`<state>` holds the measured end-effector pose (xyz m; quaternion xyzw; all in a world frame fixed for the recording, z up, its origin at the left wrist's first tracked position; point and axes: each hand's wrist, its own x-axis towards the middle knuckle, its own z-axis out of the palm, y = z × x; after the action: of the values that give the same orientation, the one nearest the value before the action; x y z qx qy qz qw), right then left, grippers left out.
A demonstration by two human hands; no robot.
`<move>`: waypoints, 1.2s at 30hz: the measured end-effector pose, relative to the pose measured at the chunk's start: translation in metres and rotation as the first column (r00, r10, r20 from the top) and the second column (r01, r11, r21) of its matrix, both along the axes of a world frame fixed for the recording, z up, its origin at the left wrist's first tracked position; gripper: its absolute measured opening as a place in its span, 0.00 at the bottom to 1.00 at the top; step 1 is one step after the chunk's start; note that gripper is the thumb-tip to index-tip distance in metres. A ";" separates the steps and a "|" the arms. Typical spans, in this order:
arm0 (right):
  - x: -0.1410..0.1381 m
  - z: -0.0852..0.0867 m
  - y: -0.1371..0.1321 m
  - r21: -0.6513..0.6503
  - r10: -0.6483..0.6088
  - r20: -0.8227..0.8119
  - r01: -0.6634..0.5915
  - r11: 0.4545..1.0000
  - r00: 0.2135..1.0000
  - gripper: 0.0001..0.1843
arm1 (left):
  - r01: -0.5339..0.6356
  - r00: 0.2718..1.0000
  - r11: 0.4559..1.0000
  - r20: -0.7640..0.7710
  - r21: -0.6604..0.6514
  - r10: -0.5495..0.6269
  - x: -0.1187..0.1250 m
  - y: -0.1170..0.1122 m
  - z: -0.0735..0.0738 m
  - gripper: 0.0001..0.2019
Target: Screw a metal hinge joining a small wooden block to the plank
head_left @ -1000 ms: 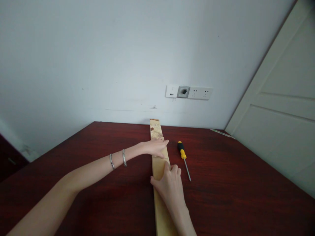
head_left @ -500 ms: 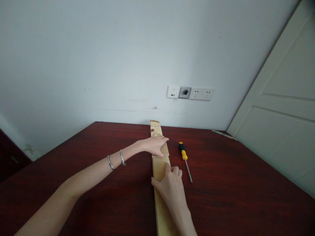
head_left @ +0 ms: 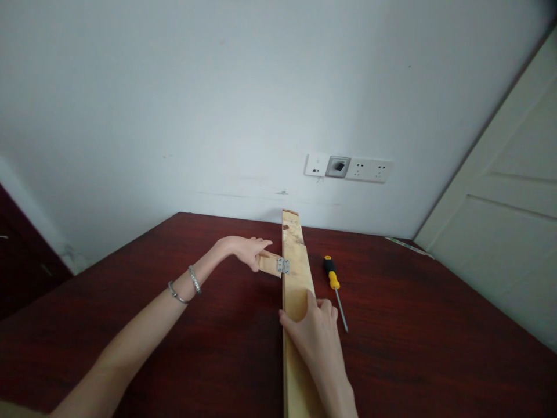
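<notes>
A long pale wooden board (head_left: pixel 296 284) lies lengthwise on the dark red table. A metal hinge (head_left: pixel 283 266) joins its left edge to a short wooden piece (head_left: pixel 270 265), which is swung out to the left. My left hand (head_left: pixel 251 251) grips the outer end of that short piece, with the thumb below and fingers above. My right hand (head_left: pixel 317 328) spans the long board nearer to me, its thumb at the left edge and its fingers at the right edge. To the right lies a screwdriver (head_left: pixel 333 281) with a black and yellow handle, touched by neither hand.
The table (head_left: pixel 413 325) meets a white wall (head_left: pixel 243 104) at the far side. Wall sockets (head_left: pixel 369 170) sit above its back edge. A white panelled door (head_left: pixel 513 226) stands at the right. A thin strip (head_left: pixel 409 247) lies near the back right edge.
My left hand has swung the short wooden piece off the board's top to the left, and the hinge now shows. My right hand keeps its grip. The view has shifted slightly.
</notes>
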<state>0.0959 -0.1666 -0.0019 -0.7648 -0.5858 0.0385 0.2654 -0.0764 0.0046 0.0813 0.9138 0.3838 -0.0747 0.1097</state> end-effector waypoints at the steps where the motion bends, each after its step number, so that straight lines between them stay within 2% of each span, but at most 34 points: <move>1: 0.000 0.000 0.000 0.003 -0.002 0.002 0.002 1.000 1.000 0.22 | 0.004 1.000 1.000 -0.004 -0.019 -0.004 -0.001 0.003 -0.005 0.49; 5: 0.000 -0.001 0.000 0.013 -0.007 0.019 0.007 1.000 1.000 0.22 | 0.006 1.000 0.998 -0.027 -0.067 -0.008 0.002 0.007 -0.025 0.49; 9: -0.001 0.000 0.000 0.015 -0.011 0.026 0.010 1.000 1.000 0.23 | 0.068 0.997 0.994 0.027 -0.086 -0.066 0.007 0.007 -0.034 0.44; 13: 0.000 0.002 -0.002 0.022 -0.018 0.043 0.017 1.000 0.999 0.23 | 0.122 0.989 0.977 0.102 -0.178 -0.105 0.009 0.014 -0.027 0.46; 15: 0.005 0.003 -0.003 0.048 -0.023 0.047 0.020 0.999 0.999 0.24 | 0.108 0.986 0.970 0.144 -0.216 -0.078 0.011 0.023 -0.019 0.48; 17: 0.017 0.004 -0.005 0.091 -0.015 0.040 0.011 0.996 0.999 0.24 | 0.079 0.977 0.974 0.212 -0.212 -0.033 0.015 0.034 -0.012 0.46; 21: 0.064 0.007 -0.012 0.159 0.002 0.030 -0.007 0.987 1.000 0.22 | 0.063 0.905 0.988 0.425 -0.141 0.003 0.030 0.059 -0.009 0.28; 24: 0.113 0.009 -0.022 0.179 -0.043 0.018 0.039 0.983 0.999 0.28 | 0.056 0.844 0.993 0.536 -0.107 0.010 0.045 0.075 -0.019 0.20; 26: 0.148 0.009 -0.031 0.188 -0.074 0.021 0.069 0.980 0.997 0.32 | 0.055 0.817 0.993 0.577 -0.103 0.015 0.056 0.084 -0.029 0.18; 31: 0.229 0.003 -0.054 0.176 -0.163 0.014 0.158 0.972 0.987 0.33 | -0.014 0.786 0.996 0.615 -0.083 0.062 0.084 0.101 -0.054 0.14; 36: 0.286 -0.015 -0.066 0.133 -0.237 0.056 0.228 0.965 0.970 0.33 | -0.164 0.712 0.985 0.685 -0.054 0.156 0.108 0.108 -0.073 0.13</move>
<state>0.3815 -0.2325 -0.0165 -0.8108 -0.5025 -0.0571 0.2948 0.0311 0.1124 0.0086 0.8405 0.3937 0.2802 0.2451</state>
